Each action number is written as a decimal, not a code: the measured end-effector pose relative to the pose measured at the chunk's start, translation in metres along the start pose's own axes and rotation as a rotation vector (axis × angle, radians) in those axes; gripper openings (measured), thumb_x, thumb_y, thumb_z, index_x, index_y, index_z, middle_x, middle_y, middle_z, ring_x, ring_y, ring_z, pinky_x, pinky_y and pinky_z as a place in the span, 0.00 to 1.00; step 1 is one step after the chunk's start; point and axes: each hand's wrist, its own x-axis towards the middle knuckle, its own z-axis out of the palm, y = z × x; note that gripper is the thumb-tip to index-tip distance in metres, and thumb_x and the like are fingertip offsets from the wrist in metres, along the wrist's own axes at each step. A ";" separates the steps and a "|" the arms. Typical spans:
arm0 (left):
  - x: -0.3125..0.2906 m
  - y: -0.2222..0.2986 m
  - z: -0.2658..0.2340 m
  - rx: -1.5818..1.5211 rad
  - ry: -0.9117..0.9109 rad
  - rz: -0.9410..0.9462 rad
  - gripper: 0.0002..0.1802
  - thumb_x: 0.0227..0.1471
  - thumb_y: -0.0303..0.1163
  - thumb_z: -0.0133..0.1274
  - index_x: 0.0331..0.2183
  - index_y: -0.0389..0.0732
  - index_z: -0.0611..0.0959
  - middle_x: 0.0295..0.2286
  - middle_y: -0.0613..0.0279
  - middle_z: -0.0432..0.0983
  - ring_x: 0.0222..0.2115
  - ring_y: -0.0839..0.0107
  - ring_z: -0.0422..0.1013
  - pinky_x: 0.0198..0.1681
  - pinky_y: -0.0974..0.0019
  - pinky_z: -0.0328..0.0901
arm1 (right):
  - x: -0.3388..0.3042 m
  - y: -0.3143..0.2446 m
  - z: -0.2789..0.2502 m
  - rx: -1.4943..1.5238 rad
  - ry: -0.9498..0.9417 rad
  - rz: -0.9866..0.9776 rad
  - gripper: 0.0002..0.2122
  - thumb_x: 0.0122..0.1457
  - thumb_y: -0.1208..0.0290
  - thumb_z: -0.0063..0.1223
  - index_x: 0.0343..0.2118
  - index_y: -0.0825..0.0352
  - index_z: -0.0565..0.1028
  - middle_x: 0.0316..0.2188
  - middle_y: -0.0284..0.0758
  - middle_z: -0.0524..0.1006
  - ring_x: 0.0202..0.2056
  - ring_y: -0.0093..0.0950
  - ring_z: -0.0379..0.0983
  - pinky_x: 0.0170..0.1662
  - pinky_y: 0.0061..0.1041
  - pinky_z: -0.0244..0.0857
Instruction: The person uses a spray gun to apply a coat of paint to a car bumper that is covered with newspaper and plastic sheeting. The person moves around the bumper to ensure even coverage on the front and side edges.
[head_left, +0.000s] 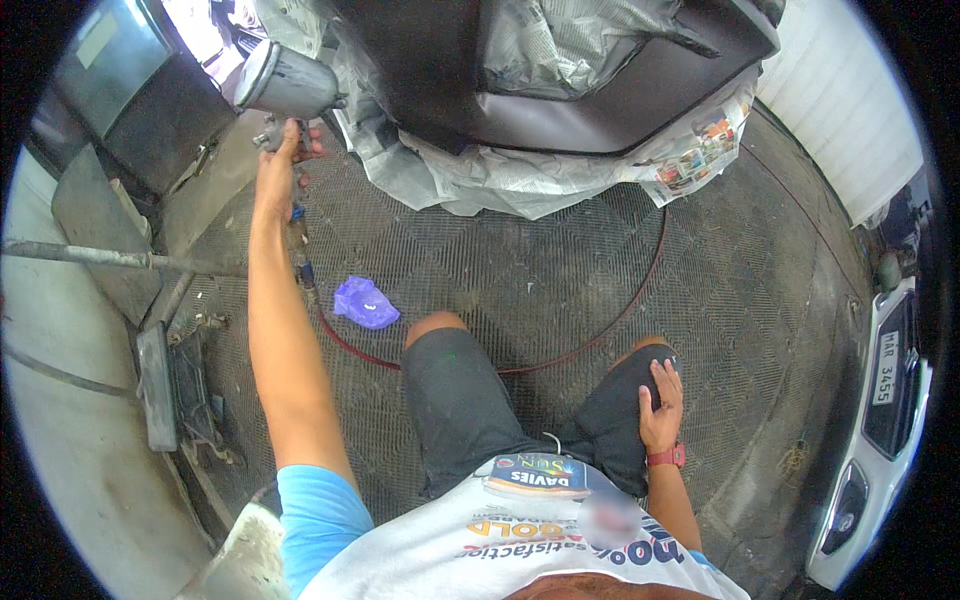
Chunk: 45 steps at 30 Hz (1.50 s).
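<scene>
My left hand (284, 165) is stretched far forward and wrapped round a paint spray gun (290, 82) with a grey cup on top. A red air hose (350, 350) hangs from the gun's handle and loops over the floor. Just right of the gun stands a dark vehicle body panel (600, 125), its edges masked with newspaper (530, 185). My right hand (660, 405) lies with fingers spread on my right thigh, holding nothing; a red watch sits on that wrist. The gun's trigger is hidden by my fingers.
A crumpled purple plastic piece (366, 303) lies on the ridged floor before my left knee. Metal pipes (120, 258) and a stand reach in from the left. At the right are a white vehicle bumper (860, 440) and a pale curtain (850, 100). Dark panels (120, 80) lean at the back left.
</scene>
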 end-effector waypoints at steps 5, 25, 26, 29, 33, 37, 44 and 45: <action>0.019 -0.003 -0.012 0.005 0.149 0.055 0.31 0.63 0.62 0.52 0.40 0.43 0.88 0.29 0.68 0.83 0.37 0.74 0.78 0.31 0.64 0.59 | -0.001 0.000 0.000 -0.002 0.010 -0.002 0.20 0.63 0.71 0.58 0.59 0.65 0.76 0.61 0.37 0.76 0.68 0.42 0.63 0.73 0.47 0.50; -0.015 0.037 0.009 -0.141 -0.176 0.106 0.28 0.66 0.59 0.49 0.45 0.43 0.84 0.36 0.67 0.83 0.38 0.78 0.76 0.26 0.72 0.57 | 0.003 0.001 0.003 -0.017 0.003 -0.015 0.21 0.64 0.69 0.58 0.59 0.65 0.76 0.61 0.38 0.76 0.68 0.42 0.63 0.73 0.46 0.50; -0.005 0.034 0.001 -0.104 -0.144 0.091 0.29 0.66 0.61 0.49 0.45 0.44 0.85 0.35 0.68 0.83 0.38 0.78 0.76 0.26 0.72 0.56 | 0.003 0.001 0.003 -0.018 0.003 -0.010 0.21 0.64 0.69 0.58 0.59 0.65 0.76 0.61 0.38 0.76 0.68 0.43 0.63 0.73 0.47 0.50; 0.019 0.029 -0.018 -0.044 -0.041 0.051 0.31 0.64 0.64 0.50 0.42 0.44 0.88 0.31 0.70 0.83 0.37 0.77 0.77 0.29 0.68 0.55 | 0.000 0.000 0.002 -0.011 0.016 -0.012 0.21 0.63 0.71 0.58 0.60 0.64 0.76 0.61 0.37 0.76 0.68 0.43 0.64 0.72 0.47 0.50; 0.042 0.025 -0.030 0.007 0.109 0.065 0.31 0.65 0.63 0.49 0.42 0.43 0.88 0.30 0.69 0.83 0.37 0.76 0.78 0.29 0.68 0.57 | -0.004 0.001 0.001 -0.012 0.034 -0.016 0.21 0.63 0.71 0.58 0.60 0.64 0.76 0.61 0.37 0.76 0.68 0.43 0.64 0.73 0.47 0.50; 0.038 0.031 -0.029 0.005 0.158 0.091 0.32 0.65 0.62 0.50 0.43 0.41 0.88 0.30 0.67 0.83 0.37 0.74 0.78 0.29 0.69 0.57 | -0.003 -0.004 -0.001 -0.015 0.023 0.002 0.21 0.63 0.71 0.58 0.60 0.64 0.76 0.62 0.37 0.76 0.68 0.42 0.63 0.73 0.46 0.50; -0.019 0.069 -0.002 -0.100 -0.118 0.172 0.28 0.66 0.59 0.51 0.41 0.42 0.87 0.32 0.66 0.83 0.37 0.73 0.77 0.27 0.70 0.58 | 0.000 -0.004 0.003 -0.017 0.004 -0.002 0.21 0.63 0.71 0.58 0.60 0.64 0.76 0.62 0.37 0.76 0.68 0.42 0.63 0.73 0.46 0.50; -0.025 0.074 0.002 -0.135 -0.175 0.201 0.27 0.66 0.58 0.51 0.41 0.43 0.86 0.32 0.66 0.83 0.37 0.74 0.77 0.26 0.71 0.58 | 0.002 -0.004 0.004 -0.019 0.003 -0.002 0.21 0.63 0.71 0.58 0.60 0.64 0.76 0.62 0.37 0.76 0.68 0.42 0.63 0.73 0.46 0.49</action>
